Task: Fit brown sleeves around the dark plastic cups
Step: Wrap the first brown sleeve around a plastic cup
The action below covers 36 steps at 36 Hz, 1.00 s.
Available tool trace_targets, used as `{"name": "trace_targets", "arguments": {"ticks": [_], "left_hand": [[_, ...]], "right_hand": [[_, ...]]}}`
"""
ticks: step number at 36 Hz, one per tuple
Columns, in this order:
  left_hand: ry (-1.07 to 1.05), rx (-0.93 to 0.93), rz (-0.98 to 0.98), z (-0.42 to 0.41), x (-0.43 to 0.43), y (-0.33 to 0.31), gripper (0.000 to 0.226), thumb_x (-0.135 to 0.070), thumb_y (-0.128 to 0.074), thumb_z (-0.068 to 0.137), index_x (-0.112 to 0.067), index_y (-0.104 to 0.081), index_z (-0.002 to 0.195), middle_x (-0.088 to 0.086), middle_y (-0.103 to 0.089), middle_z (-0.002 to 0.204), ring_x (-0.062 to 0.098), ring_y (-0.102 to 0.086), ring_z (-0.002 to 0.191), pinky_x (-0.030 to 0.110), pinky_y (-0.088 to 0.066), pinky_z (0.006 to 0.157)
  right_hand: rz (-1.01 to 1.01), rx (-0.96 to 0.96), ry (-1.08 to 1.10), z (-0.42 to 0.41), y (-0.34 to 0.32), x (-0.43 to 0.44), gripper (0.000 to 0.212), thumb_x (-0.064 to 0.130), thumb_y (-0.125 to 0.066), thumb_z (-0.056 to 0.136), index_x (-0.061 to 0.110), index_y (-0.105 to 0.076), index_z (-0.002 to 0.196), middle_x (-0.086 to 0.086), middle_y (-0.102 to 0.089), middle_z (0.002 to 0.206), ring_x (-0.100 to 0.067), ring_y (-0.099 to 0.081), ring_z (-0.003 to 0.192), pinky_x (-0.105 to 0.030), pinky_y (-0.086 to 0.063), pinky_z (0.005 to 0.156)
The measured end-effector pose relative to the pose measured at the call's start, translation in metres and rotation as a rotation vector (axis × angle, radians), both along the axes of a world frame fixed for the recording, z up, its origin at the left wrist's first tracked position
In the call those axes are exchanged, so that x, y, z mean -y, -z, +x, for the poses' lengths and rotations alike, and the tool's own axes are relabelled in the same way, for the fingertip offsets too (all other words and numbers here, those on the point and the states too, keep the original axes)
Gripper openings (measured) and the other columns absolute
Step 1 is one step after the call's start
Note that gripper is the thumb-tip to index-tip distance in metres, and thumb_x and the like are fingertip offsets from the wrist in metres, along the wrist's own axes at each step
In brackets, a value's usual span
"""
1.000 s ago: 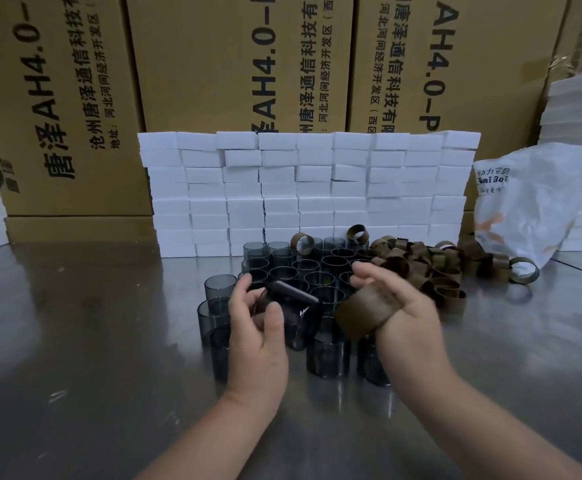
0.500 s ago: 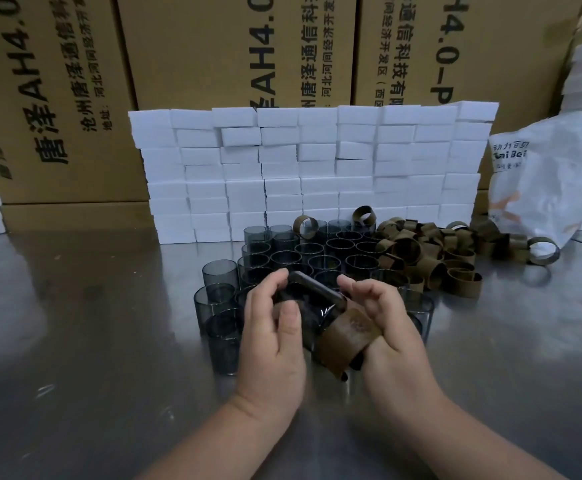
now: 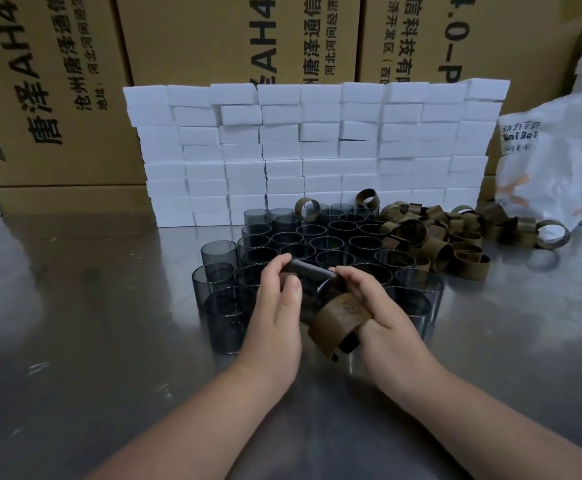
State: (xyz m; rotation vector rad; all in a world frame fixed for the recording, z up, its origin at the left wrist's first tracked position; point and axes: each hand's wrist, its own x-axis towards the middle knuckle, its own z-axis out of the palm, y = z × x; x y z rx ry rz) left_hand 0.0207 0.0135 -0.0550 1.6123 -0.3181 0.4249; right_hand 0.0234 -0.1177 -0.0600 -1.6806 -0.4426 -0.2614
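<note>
Closer together now, your left hand (image 3: 275, 306) grips one cup (image 3: 305, 271) while your right hand (image 3: 383, 317) works a sleeve (image 3: 339, 318) onto its end. Nearly all the standing cups (image 3: 331, 244) look bare.

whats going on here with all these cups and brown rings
A person is fitting sleeves onto cups at a metal table. The left hand grips a dark cup tipped on its side, and the right hand holds a brown sleeve that sits around the cup's near end. Behind the hands stand many bare cups, with a pile of loose sleeves to their right, in front of a wall of white blocks.
</note>
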Motion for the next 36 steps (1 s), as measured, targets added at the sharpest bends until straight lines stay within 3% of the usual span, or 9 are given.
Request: {"name": "trace_targets", "arguments": {"ticks": [6, 11, 14, 17, 19, 23, 26, 30, 36], "left_hand": [[0.172, -0.088, 0.108, 0.006, 0.001, 0.004, 0.061, -0.072, -0.035, 0.066, -0.052, -0.029, 0.124, -0.004, -0.028, 0.148, 0.016, -0.034, 0.134, 0.046, -0.029, 0.11], [0.212, -0.149, 0.144, 0.01, 0.001, 0.004, 0.07, -0.069, -0.035, 0.07, -0.053, -0.013, 0.135, -0.009, -0.016, 0.152, 0.009, -0.023, 0.138, 0.043, -0.024, 0.113], [0.197, -0.125, 0.111, 0.009, 0.002, 0.002, 0.068, -0.073, -0.036, 0.064, -0.06, -0.01, 0.126, -0.009, -0.014, 0.153, 0.011, -0.023, 0.139, 0.046, -0.024, 0.112], [0.15, -0.056, 0.036, 0.008, 0.001, 0.0, 0.063, -0.072, -0.035, 0.065, -0.058, -0.016, 0.123, -0.002, -0.021, 0.151, 0.018, -0.029, 0.137, 0.048, -0.027, 0.111], [0.114, 0.018, 0.057, 0.007, -0.001, -0.001, 0.059, -0.07, -0.032, 0.068, -0.049, -0.025, 0.122, 0.0, -0.023, 0.147, 0.007, -0.03, 0.134, 0.036, -0.028, 0.111], [0.063, 0.122, 0.215, 0.008, -0.006, 0.0, 0.079, -0.078, -0.032, 0.068, -0.033, -0.024, 0.132, -0.003, -0.016, 0.144, -0.028, -0.021, 0.116, -0.004, -0.018, 0.092], [0.069, 0.085, 0.368, 0.009, -0.005, 0.003, 0.114, -0.096, -0.02, 0.052, -0.03, -0.004, 0.144, -0.015, 0.003, 0.149, -0.018, 0.004, 0.131, 0.003, -0.002, 0.103], [-0.029, 0.097, 0.662, 0.006, 0.0, 0.003, 0.099, -0.077, -0.023, 0.066, -0.029, 0.022, 0.139, -0.018, 0.028, 0.145, -0.005, 0.024, 0.132, 0.022, 0.007, 0.111], [-0.131, 0.034, 0.774, -0.002, 0.002, 0.003, 0.081, -0.061, -0.021, 0.085, -0.026, 0.023, 0.143, -0.014, 0.027, 0.151, 0.01, -0.007, 0.141, 0.024, -0.015, 0.109]], "right_hand": [[-0.006, -0.072, 0.049, 0.007, -0.006, 0.005, 0.055, -0.012, -0.042, 0.088, 0.037, -0.054, 0.109, 0.018, -0.058, 0.114, 0.005, -0.056, 0.104, -0.02, -0.048, 0.092], [0.023, -0.132, 0.099, 0.007, -0.007, 0.002, 0.053, -0.013, -0.04, 0.089, 0.027, -0.054, 0.12, 0.007, -0.056, 0.124, -0.011, -0.051, 0.12, -0.04, -0.04, 0.105], [0.121, -0.184, 0.134, 0.009, -0.016, -0.005, 0.046, -0.011, -0.04, 0.088, 0.028, -0.06, 0.102, 0.0, -0.059, 0.114, -0.018, -0.057, 0.108, -0.04, -0.048, 0.095], [0.194, -0.186, 0.133, 0.011, -0.03, -0.013, 0.04, -0.009, -0.041, 0.085, 0.025, -0.063, 0.088, -0.007, -0.063, 0.098, -0.019, -0.061, 0.084, -0.025, -0.054, 0.064], [0.228, -0.164, 0.119, 0.01, -0.035, -0.019, 0.039, -0.009, -0.042, 0.084, 0.023, -0.063, 0.088, -0.006, -0.063, 0.094, -0.018, -0.061, 0.078, -0.019, -0.052, 0.054], [0.248, -0.123, 0.156, 0.005, -0.028, -0.027, 0.038, -0.007, -0.044, 0.084, 0.026, -0.064, 0.089, 0.0, -0.064, 0.091, -0.017, -0.062, 0.085, -0.028, -0.055, 0.066], [0.292, -0.157, 0.192, 0.007, -0.023, -0.022, 0.036, -0.005, -0.047, 0.084, 0.026, -0.065, 0.088, -0.001, -0.065, 0.092, -0.024, -0.063, 0.091, -0.042, -0.056, 0.078], [0.222, -0.098, 0.239, 0.007, -0.017, -0.012, 0.044, -0.006, -0.045, 0.082, 0.031, -0.066, 0.089, 0.014, -0.066, 0.082, -0.01, -0.062, 0.088, -0.031, -0.056, 0.075], [0.151, -0.058, 0.241, 0.005, -0.014, -0.01, 0.049, -0.007, -0.042, 0.081, 0.036, -0.064, 0.089, 0.022, -0.066, 0.085, 0.005, -0.062, 0.082, -0.019, -0.051, 0.071]]}}
